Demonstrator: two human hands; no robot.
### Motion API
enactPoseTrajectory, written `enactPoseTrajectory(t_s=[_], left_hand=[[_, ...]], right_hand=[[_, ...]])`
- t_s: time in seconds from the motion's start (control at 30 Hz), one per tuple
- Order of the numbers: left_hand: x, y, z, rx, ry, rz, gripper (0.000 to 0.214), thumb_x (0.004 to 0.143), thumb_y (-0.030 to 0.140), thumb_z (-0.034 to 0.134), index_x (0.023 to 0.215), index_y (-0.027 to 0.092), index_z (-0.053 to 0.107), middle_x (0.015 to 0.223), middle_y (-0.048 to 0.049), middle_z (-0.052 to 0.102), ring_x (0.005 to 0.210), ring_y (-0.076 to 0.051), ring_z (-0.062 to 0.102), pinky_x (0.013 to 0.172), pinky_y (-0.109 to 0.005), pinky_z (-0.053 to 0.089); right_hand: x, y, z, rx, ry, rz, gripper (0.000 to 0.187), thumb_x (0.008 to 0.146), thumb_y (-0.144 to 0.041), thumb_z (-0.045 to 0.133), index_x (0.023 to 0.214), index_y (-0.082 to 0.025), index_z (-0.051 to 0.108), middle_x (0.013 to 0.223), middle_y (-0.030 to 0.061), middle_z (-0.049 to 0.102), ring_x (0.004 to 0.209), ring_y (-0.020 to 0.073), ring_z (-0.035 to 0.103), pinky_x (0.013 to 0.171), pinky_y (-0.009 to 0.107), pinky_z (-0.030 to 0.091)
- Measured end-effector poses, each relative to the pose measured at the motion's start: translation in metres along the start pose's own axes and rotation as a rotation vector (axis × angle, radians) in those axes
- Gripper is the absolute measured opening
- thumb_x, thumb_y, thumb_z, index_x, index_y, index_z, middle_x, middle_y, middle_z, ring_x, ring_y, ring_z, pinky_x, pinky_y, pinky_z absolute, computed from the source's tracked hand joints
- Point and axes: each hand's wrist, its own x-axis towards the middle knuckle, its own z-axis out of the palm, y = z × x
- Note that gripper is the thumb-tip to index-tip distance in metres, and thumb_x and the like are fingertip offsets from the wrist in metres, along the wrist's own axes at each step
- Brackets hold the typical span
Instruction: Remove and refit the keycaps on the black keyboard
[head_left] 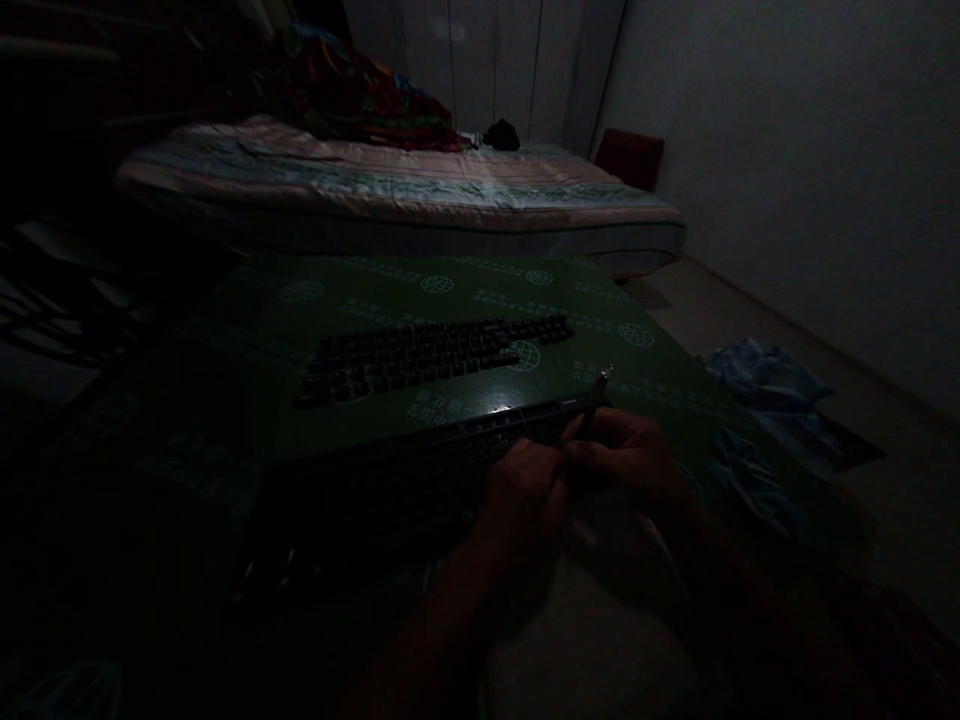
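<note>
Your right hand [634, 460] is closed around a slender, metal-tipped tool [598, 392] whose tip points up. Your left hand [525, 495] is curled against the right hand. Whether it grips anything cannot be told in the dark. Both hands sit at the right end of the keyboard [487, 428]. Just beyond the keyboard, loose keycaps [435, 355] lie in rows on the green mat [300, 300]. Farther beyond is a bed [405, 190], and to the keyboard's right lies a blue cloth [765, 385].
</note>
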Motion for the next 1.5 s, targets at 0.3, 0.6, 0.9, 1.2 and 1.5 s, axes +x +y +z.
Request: enactPoseTrajectory(t_s=[0.3,0.6,0.9,1.2,1.5], left_hand=[[0.002,-0.008,0.014,0.141,0.041,0.078,0.016,0.079,0.008,0.043,0.084,0.011,0.057,0.090,-0.0131,0.062,0.091,-0.024,0.055,0.082,-0.040,0.047],[0.004,-0.011,0.022,0.138,0.072,0.041,0.015,0.081,0.010,0.045,0.083,0.012,0.060,0.110,-0.0157,0.060,0.113,-0.029,0.048,0.095,-0.050,0.041],[0.006,-0.013,0.025,0.118,0.038,0.010,0.017,0.078,0.009,0.047,0.085,0.011,0.063,0.108,-0.0152,0.062,0.113,-0.030,0.047,0.093,-0.052,0.041],[0.007,-0.024,0.034,0.116,0.085,-0.001,0.018,0.081,0.013,0.046,0.083,0.014,0.064,0.103,-0.0108,0.065,0.111,-0.027,0.050,0.096,-0.048,0.041],[0.008,-0.008,0.021,0.161,-0.015,-0.040,0.014,0.074,0.013,0.053,0.077,0.014,0.066,0.112,-0.0118,0.062,0.116,-0.032,0.046,0.096,-0.054,0.039]], right_hand=[[0.008,-0.014,-0.011,-0.620,-0.162,-0.281,0.010,0.076,-0.026,0.057,0.077,-0.016,0.059,0.069,0.0013,0.061,0.062,0.0130,0.055,0.057,0.022,0.040],[0.026,-0.008,-0.023,-0.718,-0.363,-0.383,0.011,0.078,-0.023,0.054,0.082,-0.014,0.059,0.072,0.0013,0.060,0.063,0.0121,0.054,0.058,0.022,0.040],[0.038,-0.011,-0.030,-0.695,-0.559,-0.354,0.013,0.080,-0.023,0.054,0.086,-0.015,0.063,0.080,0.0022,0.064,0.070,0.0129,0.057,0.065,0.024,0.043],[0.044,-0.018,-0.029,-0.776,-0.617,-0.356,0.013,0.081,-0.024,0.054,0.084,-0.014,0.062,0.077,0.0018,0.063,0.066,0.0121,0.055,0.059,0.022,0.041],[0.038,-0.005,-0.037,-0.664,-0.563,-0.357,0.016,0.079,-0.027,0.056,0.078,-0.015,0.066,0.076,0.0029,0.065,0.065,0.0129,0.058,0.059,0.023,0.044]])
